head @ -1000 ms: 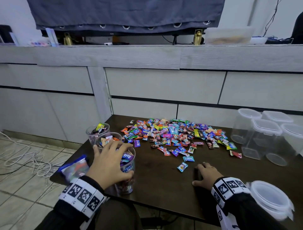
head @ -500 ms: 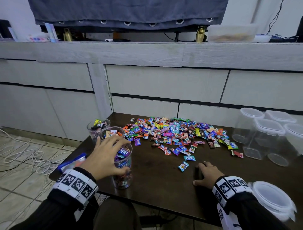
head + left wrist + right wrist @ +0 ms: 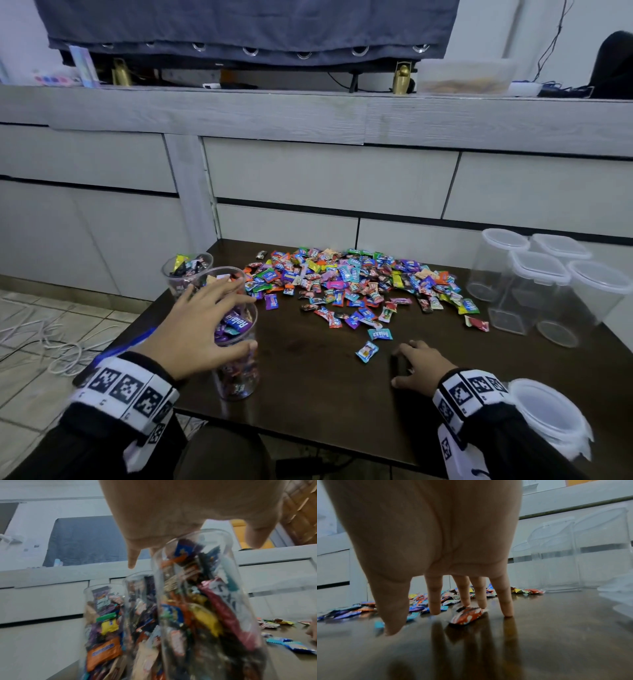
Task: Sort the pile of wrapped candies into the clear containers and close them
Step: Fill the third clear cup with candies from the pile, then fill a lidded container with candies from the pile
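Table (image 3: 308,377): dark wood, carrying a candy pile (image 3: 356,284).
Left hand (image 3: 195,329): gripping the nearest full cup (image 3: 236,370) from above.
Right hand (image 3: 419,368): resting fingers spread, holding nothing.

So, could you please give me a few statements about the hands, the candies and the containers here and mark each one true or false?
1. The left hand grips the nearest candy-filled container by its top. True.
2. The right hand holds a lid in the air. False: it rests on the dark table, its fingertips touching the top.
3. The clear containers on the right side of the table are full of candies. False: they are empty, with lids on.
4. A pile of wrapped candies lies loose on the table. True.
5. Three containers on the left side of the table hold candies. True.
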### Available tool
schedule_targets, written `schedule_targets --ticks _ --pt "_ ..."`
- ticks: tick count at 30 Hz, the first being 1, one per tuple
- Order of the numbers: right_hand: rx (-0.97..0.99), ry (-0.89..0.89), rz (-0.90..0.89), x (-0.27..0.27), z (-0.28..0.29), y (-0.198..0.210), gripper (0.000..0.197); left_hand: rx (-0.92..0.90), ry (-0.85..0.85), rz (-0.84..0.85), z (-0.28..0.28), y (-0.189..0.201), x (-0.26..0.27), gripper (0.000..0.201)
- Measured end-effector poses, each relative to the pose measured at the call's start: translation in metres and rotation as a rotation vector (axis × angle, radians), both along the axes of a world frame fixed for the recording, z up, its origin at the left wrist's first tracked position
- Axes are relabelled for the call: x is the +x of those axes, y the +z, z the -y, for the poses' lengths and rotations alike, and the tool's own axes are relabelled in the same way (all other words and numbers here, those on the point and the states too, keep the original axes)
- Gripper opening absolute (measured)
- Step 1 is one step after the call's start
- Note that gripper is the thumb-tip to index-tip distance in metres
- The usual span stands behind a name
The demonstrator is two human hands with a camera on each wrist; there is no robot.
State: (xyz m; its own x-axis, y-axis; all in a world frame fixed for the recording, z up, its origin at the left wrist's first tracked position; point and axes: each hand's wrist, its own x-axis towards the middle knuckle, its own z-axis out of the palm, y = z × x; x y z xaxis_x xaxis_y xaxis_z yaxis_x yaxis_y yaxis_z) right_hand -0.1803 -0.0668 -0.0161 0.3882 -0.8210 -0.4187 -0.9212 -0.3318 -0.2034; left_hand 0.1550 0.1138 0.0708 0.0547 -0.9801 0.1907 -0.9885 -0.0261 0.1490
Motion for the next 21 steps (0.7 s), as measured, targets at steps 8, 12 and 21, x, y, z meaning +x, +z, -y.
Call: schedule_targets --ticks 8,12,21 --pt "-0.301 -0.023 0.157 -0.031 0.02 0.052 0.037 -0.161 -0.291 0.108 0.046 -0.02 -0.089 0.044" --pt "-0.53 -0.159 0.193 -0.068 0.048 0.091 0.037 0.099 -0.288 0.072 0.081 -0.059 -0.133 0.047" --pt "-0.667 -0.453 -0.068 -0.129 0.111 0.113 0.078 0.522 0.009 -0.016 0.115 -0.09 -0.149 0.084"
